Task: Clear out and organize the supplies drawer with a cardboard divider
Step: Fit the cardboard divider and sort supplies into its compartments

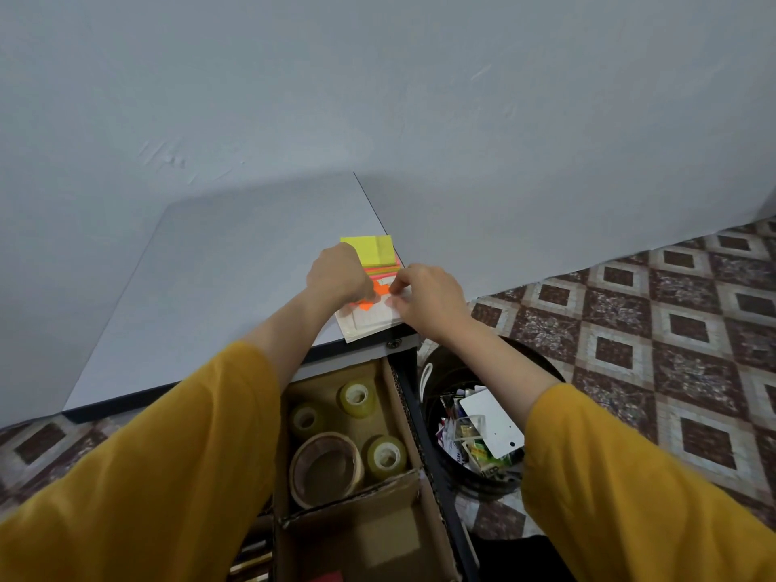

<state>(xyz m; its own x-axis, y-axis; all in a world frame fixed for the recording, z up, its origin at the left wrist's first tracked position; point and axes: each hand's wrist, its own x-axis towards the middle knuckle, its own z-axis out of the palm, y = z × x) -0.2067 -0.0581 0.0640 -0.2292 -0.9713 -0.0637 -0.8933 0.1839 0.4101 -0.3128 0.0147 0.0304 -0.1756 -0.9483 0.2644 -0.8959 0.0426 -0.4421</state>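
An orange sticky note [381,290] is pinched by the left hand [338,273] and the right hand [424,300] at the corner of the desk [210,287]. Below, the open drawer [413,413] is split by a cardboard divider [369,495], with tape rolls [357,399] beside it.

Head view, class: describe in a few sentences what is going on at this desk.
A person's left hand and right hand both pinch a sticky-note pack lying at the desk corner. Below, the open drawer holds tape rolls inside a cardboard divider, and a bin of discards stands on the floor beside it.
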